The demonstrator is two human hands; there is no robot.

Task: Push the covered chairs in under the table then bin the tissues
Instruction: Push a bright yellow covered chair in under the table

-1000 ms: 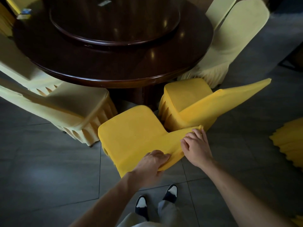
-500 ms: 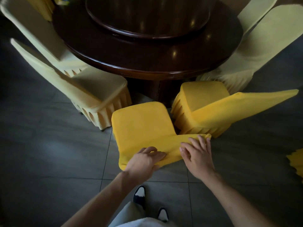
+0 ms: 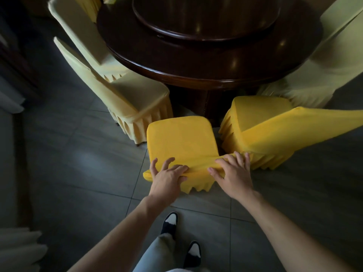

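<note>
A bright yellow covered chair stands in front of me, its seat facing the dark round table and its front edge short of the table's rim. My left hand rests with spread fingers on the top of the chair's back. My right hand lies on the same top edge further right, its fingers over the fabric. A second bright yellow chair stands just to the right, turned at an angle, with its seat near the table's base. No tissues are visible.
Two pale yellow covered chairs stand at the table's left, another at its right. A raised round turntable sits on the table. The floor is grey tile, and my feet are behind the chair.
The yellow chair has slid forward toward the table and turned squarer to it. Both hands stayed on its back and I stepped after it.
</note>
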